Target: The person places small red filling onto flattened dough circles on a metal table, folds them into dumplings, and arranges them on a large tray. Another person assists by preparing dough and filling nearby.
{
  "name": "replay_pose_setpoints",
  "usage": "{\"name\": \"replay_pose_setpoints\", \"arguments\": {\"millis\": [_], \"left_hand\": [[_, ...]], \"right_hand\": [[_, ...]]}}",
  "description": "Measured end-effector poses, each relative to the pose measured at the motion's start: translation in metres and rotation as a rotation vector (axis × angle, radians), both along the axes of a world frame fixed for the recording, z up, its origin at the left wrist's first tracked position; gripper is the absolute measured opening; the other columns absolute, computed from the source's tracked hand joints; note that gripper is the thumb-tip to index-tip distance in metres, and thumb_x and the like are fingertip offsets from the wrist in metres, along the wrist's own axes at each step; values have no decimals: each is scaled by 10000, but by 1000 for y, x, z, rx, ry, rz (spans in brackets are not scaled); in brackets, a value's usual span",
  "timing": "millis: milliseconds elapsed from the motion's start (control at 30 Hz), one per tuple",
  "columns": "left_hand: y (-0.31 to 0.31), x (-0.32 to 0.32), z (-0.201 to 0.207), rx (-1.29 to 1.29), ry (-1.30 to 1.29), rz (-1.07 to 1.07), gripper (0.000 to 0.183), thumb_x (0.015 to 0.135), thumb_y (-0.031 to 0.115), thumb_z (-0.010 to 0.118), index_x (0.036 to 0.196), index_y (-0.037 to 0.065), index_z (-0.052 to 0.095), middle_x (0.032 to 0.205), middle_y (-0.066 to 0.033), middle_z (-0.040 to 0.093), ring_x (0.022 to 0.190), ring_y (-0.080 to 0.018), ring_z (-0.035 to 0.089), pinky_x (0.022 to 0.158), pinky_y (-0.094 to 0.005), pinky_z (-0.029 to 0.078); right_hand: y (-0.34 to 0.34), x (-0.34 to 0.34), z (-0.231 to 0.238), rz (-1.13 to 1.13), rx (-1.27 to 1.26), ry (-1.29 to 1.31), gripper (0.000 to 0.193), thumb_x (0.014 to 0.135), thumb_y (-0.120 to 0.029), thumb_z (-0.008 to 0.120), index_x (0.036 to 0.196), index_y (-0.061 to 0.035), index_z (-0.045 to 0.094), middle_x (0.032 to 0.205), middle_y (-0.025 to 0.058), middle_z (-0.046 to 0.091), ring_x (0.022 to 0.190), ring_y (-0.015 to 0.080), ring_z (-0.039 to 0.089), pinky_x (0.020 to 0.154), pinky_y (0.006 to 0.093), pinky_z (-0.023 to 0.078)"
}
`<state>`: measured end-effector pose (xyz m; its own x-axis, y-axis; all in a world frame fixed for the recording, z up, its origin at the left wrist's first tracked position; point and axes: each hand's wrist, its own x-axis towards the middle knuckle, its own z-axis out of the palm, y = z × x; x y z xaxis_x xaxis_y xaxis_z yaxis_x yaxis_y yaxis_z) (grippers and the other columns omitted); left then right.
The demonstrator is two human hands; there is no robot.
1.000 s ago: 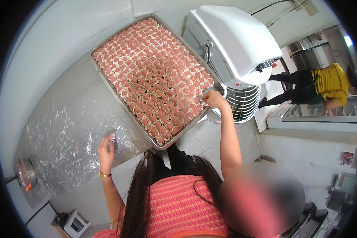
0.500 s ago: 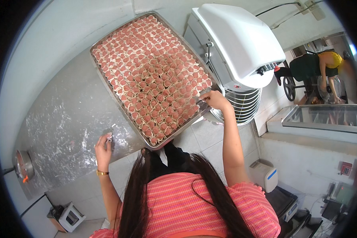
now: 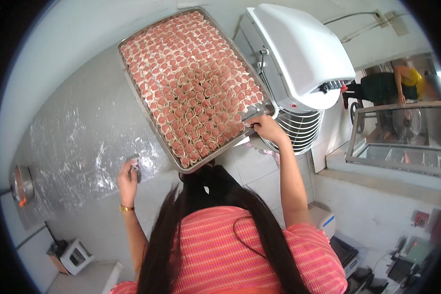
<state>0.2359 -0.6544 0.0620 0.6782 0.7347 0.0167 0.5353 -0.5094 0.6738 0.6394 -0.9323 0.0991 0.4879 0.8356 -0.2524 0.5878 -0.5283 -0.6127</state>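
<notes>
Basically, in the head view the metal tray (image 3: 260,110) sits top ctr., slanted, its near corner past the table's edge, packed w/ open meat-filled dumplings (image 3: 196,93) in tight rows; a bare strip of metal shows at its R side. R hand (image 3: 269,129) is at that side, near the lower R corner: fingers bunched, v. narrow gap btwn thumb and index, tips at the rim by the last dumplings. Can't tell if they pinch sth. small or just touch the edge. L hand (image 3: 128,179) is well apart from the tray, over the grey metal table (image 3: 90,98): fingers curled, thumb facing index, narrow gap, a small pale bit (image 3: 134,160) showing at the tips; can't tell what it is or whether it's gripped. Gold band (image 3: 127,208) on the L wrist. White powder (image 3: 90,142) streaks the table around & left of that hand. Metal bowl (image 3: 25,185) at far L, by the table's end. White mixer (image 3: 299,59) w/ round wire guard (image 3: 299,130) stands just R of the tray. Far R, a co-worker (image 3: 387,88) in yellow & dark clothes leans by a glass-topped case (image 3: 399,134), one arm reaching to its raised lid.
</notes>
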Motion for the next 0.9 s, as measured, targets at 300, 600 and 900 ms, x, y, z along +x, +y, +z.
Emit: {"name": "replay_pose_setpoints", "arguments": {"millis": [300,600,900], "left_hand": [[-59,-17,11,-18,-36,337,275,821,-25,505,1080,-4,595,1044,-135,630,956,-225,610,847,-315,462],[-193,3,-2,-114,63,544,311,825,-47,515,1126,8,570,1038,-144,634,908,-223,634,780,-314,501],[-271,-28,-15,-115,50,704,328,784,-92,517,1092,2,577,989,-155,634,802,-212,640,712,-315,502]], "right_hand": [[8,25,-19,42,-6,166,369,703,10,451,1022,-15,634,906,168,664,848,266,644,751,323,477],[15,42,-31,383,-42,187,371,720,-24,466,1048,-30,639,949,191,651,868,316,631,804,344,468],[12,52,-55,380,32,227,305,743,-87,505,999,-33,661,890,190,653,829,288,628,762,347,470]]}}
